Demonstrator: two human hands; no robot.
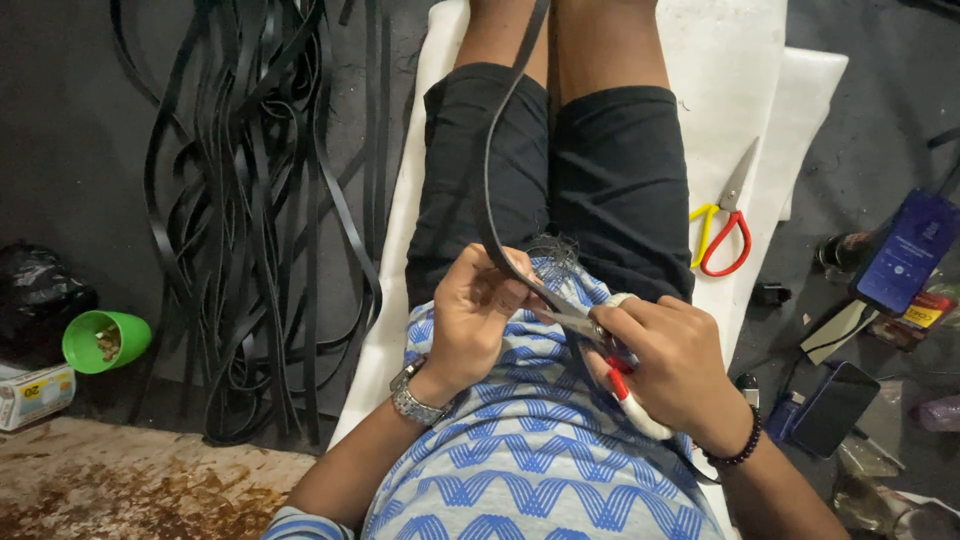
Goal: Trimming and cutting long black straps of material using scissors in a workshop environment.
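Black strap (492, 170) is pinched in our left hand (470, 320); right hand (672, 360) grips scissors (600, 345), blades mostly hidden, lap space tight.

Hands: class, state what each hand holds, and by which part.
Left hand pinches the black strip near its lower end. Right hand grips scissors by their white-and-red handles, blades at the strip.

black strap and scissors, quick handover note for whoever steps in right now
Left hand: pinches the black strap, which runs up over the lap.
Right hand: grips white-handled scissors, blades at the strap by the left fingers.
Nearby: spare red-and-yellow scissors on the white mat; pile of black strips on the floor to the left.
Done: cannot tell how far the cut has gone.
Left: strap not yet seen parted.
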